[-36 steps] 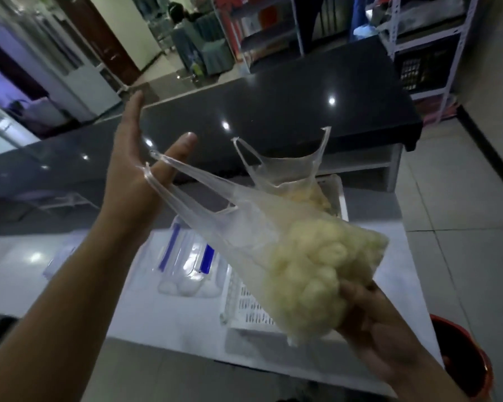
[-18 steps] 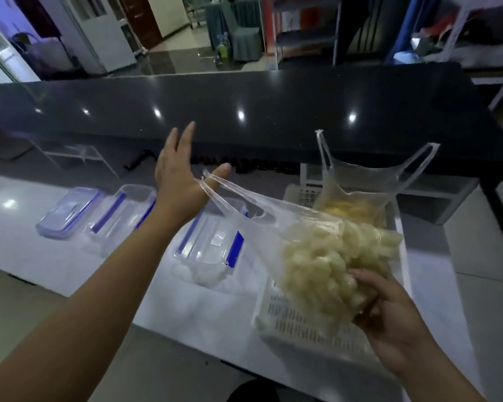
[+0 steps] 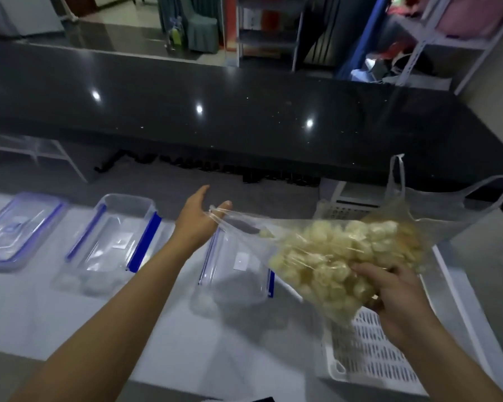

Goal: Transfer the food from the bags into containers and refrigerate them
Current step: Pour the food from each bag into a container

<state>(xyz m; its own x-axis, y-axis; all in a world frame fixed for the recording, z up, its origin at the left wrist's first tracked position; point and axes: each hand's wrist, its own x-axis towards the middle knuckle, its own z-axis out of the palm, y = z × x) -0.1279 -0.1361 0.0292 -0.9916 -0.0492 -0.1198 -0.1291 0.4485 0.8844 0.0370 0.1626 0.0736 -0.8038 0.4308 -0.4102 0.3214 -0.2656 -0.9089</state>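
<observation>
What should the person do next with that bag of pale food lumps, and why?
Probably lift the right hand a little to tip the bag. The left hand holds the handles low, with the bag's mouth above the open container, while the food sits bunched at the closed end in the right hand's grip, so raising that end should slide it in.

**Legible Markings**

We find no readable text, brand, number or sign. We note a small white sticker (image 3: 240,261) on the near container (image 3: 224,278) and a second sticker (image 3: 122,241) on the middle container (image 3: 99,256). Both are too small and blurred to read.
</observation>
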